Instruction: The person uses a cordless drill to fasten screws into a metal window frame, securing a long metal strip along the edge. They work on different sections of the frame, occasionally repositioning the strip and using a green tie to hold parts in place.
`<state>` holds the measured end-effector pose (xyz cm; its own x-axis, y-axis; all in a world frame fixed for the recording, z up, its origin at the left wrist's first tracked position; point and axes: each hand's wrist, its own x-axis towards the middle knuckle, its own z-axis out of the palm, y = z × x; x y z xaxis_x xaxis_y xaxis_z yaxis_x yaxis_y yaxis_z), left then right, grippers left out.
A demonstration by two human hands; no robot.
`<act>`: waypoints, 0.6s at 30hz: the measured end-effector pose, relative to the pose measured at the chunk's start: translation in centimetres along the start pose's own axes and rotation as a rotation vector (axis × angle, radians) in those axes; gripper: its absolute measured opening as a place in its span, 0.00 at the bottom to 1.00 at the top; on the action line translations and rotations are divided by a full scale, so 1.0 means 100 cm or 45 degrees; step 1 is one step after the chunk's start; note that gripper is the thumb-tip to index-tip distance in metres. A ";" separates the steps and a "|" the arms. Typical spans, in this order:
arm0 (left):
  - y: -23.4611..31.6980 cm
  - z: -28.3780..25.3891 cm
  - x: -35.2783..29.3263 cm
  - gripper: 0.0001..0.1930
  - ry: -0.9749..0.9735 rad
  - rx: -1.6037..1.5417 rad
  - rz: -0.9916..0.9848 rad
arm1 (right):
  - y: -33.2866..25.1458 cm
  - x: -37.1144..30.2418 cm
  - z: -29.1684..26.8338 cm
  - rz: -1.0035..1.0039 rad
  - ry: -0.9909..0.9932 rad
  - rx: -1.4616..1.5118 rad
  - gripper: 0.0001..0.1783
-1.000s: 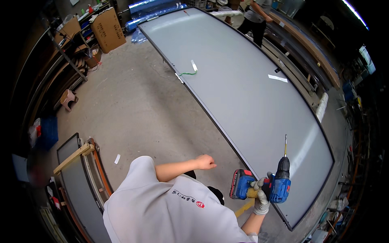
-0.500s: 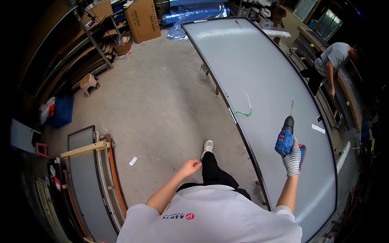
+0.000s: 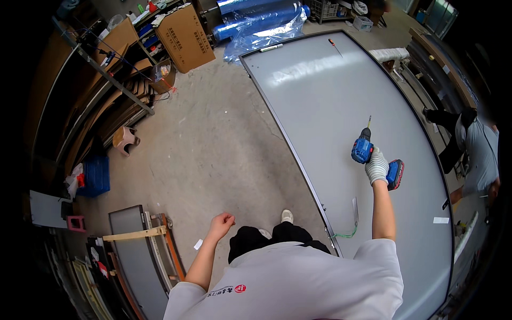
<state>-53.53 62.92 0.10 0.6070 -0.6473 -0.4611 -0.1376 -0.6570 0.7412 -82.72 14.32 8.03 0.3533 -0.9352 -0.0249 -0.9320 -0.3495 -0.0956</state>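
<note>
In a striped glove, my right hand [image 3: 377, 167] grips a blue cordless drill [image 3: 363, 148] by its handle, the long bit pointing away from me. The drill is above a large grey panel with a dark frame [image 3: 314, 106]. My left hand [image 3: 221, 225] is bare, fingers curled in, over the floor left of the panel; whether anything is in it I cannot make out. On the panel lie a screwdriver [image 3: 335, 46] and a white marker-like stick [image 3: 271, 48] at the far end. Nearer are a green cord [image 3: 349, 234] with a pale strip and a white label [image 3: 441, 220].
A co-worker [image 3: 476, 149] bends beyond the panel's right edge. At left stand a stool [image 3: 126, 140], a blue crate [image 3: 95, 176] and framed panels [image 3: 133, 250] with a wooden bar. A cardboard box [image 3: 185, 38] and blue film rolls [image 3: 261, 21] are at the back.
I have moved forward along the panel toward its far end, with the drill still in my right hand. The green cord now appears closer to me. The co-worker appears nearer and farther right.
</note>
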 end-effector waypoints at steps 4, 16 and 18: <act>-0.027 -0.049 0.056 0.12 -0.142 -0.196 -0.166 | -0.033 0.038 0.007 0.082 -0.048 -0.070 0.25; 0.099 -0.104 0.405 0.09 -0.932 0.130 0.388 | -0.104 -0.068 -0.057 0.506 0.224 -0.151 0.40; 0.123 -0.092 0.428 0.10 -1.050 0.141 0.496 | -0.118 -0.161 -0.074 0.803 0.284 -0.181 0.44</act>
<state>-22.02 30.67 -5.97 -0.2431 -0.8735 -0.4218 -0.3152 -0.3401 0.8860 -78.01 33.12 16.97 -0.2713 -0.9466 0.1740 -0.9612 0.2759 0.0022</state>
